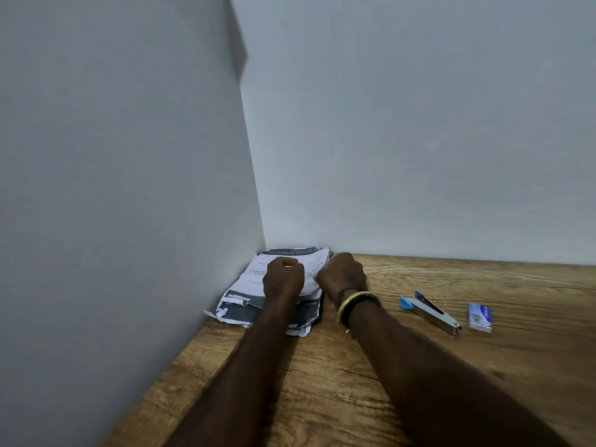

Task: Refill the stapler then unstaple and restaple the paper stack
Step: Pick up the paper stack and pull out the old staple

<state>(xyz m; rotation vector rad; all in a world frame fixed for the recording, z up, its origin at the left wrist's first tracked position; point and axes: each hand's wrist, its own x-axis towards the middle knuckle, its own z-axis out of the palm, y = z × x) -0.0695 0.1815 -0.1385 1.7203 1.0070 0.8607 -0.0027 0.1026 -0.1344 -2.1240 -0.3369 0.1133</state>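
A worn paper stack with torn near edges lies in the corner where the two walls meet. My left hand rests on top of the stack with its fingers curled into a fist; what lies under the fingers is hidden. My right hand is at the stack's far right edge, fingers curled onto the paper there. A gold bangle and a dark band sit on that wrist. The stapler, blue and metal, lies flipped open on the table to the right of both hands. A small blue staple box lies just right of it.
The wooden table runs toward me and off to the right. Grey walls close in the left side and the back, meeting right behind the papers.
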